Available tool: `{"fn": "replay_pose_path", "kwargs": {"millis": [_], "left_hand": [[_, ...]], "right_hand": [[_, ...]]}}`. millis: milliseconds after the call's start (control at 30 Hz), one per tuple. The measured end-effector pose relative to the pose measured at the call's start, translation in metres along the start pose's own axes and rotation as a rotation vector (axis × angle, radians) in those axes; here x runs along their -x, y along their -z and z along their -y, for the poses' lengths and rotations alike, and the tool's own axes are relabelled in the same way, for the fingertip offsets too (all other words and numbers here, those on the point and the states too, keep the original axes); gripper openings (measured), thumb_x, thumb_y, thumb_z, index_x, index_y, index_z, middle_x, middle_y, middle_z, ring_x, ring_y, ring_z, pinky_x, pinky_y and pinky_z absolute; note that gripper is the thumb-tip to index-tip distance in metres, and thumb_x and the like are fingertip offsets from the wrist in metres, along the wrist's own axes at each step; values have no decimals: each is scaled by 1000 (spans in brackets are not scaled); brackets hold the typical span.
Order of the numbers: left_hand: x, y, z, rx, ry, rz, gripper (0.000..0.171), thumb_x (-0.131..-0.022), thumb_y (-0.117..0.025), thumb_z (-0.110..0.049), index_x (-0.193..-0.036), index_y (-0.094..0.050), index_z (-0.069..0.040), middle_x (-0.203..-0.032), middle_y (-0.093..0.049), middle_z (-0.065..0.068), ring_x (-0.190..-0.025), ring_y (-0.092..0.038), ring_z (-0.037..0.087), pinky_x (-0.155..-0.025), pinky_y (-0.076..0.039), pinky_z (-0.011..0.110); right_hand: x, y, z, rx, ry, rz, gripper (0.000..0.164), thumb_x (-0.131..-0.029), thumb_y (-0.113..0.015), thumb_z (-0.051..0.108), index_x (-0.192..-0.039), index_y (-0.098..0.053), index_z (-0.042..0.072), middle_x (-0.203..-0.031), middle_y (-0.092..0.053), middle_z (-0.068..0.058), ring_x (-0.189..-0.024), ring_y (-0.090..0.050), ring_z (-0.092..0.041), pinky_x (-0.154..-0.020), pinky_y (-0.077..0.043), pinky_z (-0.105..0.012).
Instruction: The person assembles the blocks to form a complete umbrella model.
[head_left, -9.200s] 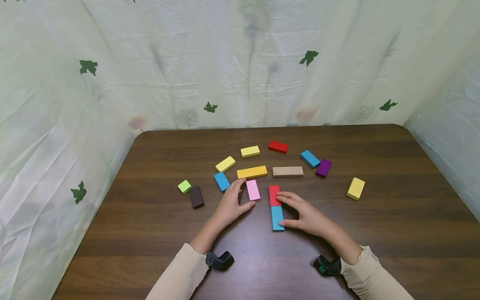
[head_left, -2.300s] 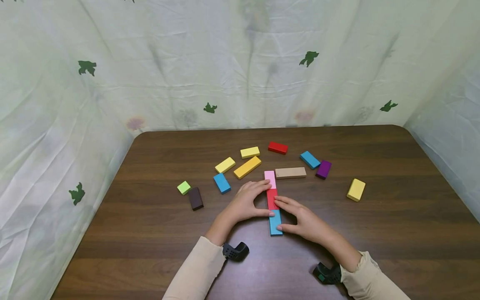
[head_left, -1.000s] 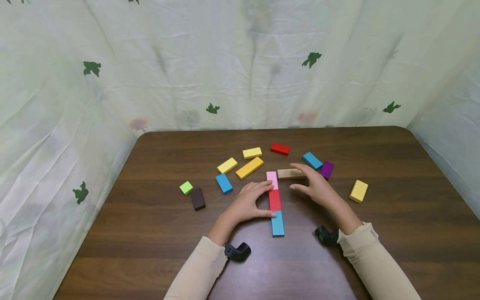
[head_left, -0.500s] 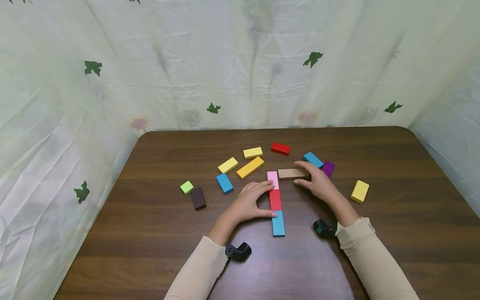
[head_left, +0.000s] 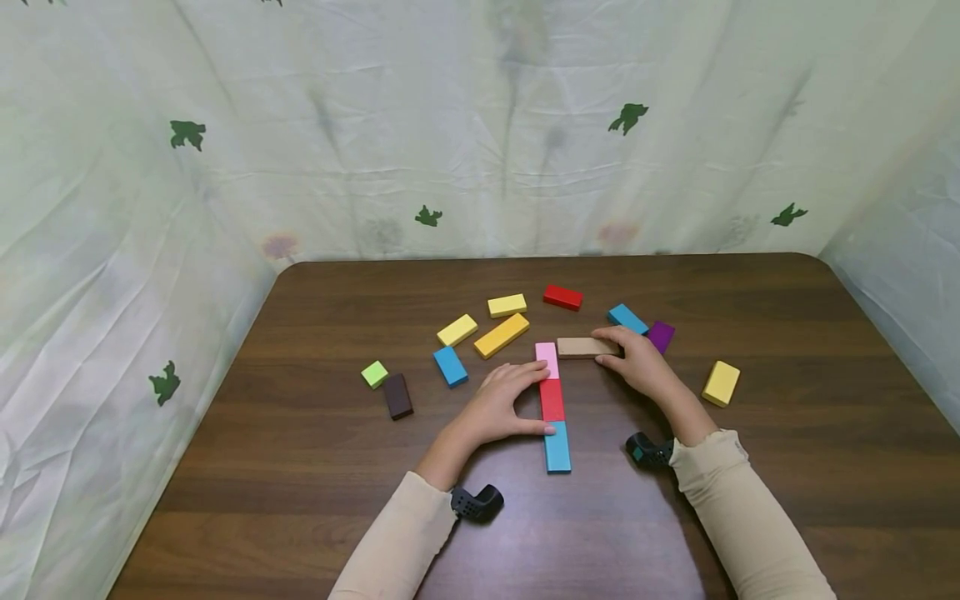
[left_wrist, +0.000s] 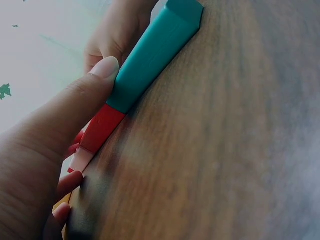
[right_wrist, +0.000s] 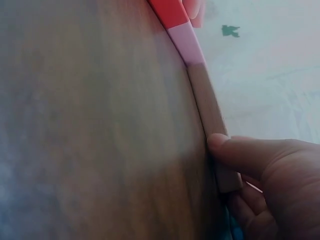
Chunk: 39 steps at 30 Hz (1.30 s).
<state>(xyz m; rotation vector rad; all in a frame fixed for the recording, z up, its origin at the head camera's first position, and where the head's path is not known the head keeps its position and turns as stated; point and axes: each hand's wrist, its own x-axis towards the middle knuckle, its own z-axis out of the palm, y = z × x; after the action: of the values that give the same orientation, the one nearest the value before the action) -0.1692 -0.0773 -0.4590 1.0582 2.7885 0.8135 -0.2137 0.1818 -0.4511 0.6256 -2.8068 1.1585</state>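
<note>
1. The right hand (head_left: 636,362) pinches the right end of a long tan wooden block (head_left: 579,348), just beside a pink rectangular block (head_left: 548,358).
2. The left hand (head_left: 495,406), thumb and fingers spread, touches the pink rectangular block and a light-blue rectangular block (head_left: 558,452).

On my brown wood-grained table (head_left: 225,467) I see a pink rectangular block (head_left: 547,362), a red rectangular block (head_left: 552,400), a sky-blue rectangular block (head_left: 558,450) and a tan oblong block (head_left: 576,348).

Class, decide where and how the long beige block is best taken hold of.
Likely the right end, pinched across its narrow width by the right hand, coming from the near right: the beige block lies flat, stretching left to right, its left end beside the pink block.
</note>
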Motion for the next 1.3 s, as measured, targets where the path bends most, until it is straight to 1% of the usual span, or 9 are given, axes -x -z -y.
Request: {"fn": "replay_pose_path", "kwargs": {"millis": [233, 467, 733, 1033, 1300], "left_hand": [[-1, 0, 0, -6, -5, -1, 81, -70, -67, -56, -135, -42, -16, -138, -37, -3, -124, -32, 17, -103, -20, 38], [0, 0, -1, -7, 2, 1, 81, -70, -67, -57, -135, -42, -16, -138, -37, -3, -124, -32, 17, -102, -20, 38], [0, -1, 0, -5, 3, -3, 81, -70, -67, -57, -135, -42, -16, -138, -37, -4, -124, -32, 17, -102, -21, 39], [0, 0, 0, -10, 6, 1, 81, -69, -67, -57, -135, -42, -17, -139, -37, -5, -124, -32, 17, -103, -19, 38], [0, 1, 0, -10, 1, 1, 81, -70, -67, -57, -135, -43, -16, -139, -37, -3, -124, -32, 17, -103, -20, 39]], "right_hand": [[-4, 1, 4, 18, -53, 21, 34, -84, -63, 9, -116, -56, 1, -116, -53, -18, -108, -47, -32, -89, -38, -46], [-12, 0, 4, 28, -91, 23, 34, -85, -61, 10, -117, -55, 1, -114, -54, -17, -104, -48, -30, -87, -38, -45], [-19, -3, 3, 29, -63, 15, 34, -85, -62, 8, -117, -55, -1, -113, -54, -19, -104, -48, -32, -87, -38, -46], [-27, -7, 4, 35, -60, 21, 33, -85, -62, 9, -117, -56, 2, -116, -53, -18, -106, -48, -31, -89, -37, -45], [-29, -8, 7, 18, -32, 23, 33, -84, -63, 6, -116, -57, 1, -115, -54, -19, -106, -49, -32, -90, -37, -45]]}}
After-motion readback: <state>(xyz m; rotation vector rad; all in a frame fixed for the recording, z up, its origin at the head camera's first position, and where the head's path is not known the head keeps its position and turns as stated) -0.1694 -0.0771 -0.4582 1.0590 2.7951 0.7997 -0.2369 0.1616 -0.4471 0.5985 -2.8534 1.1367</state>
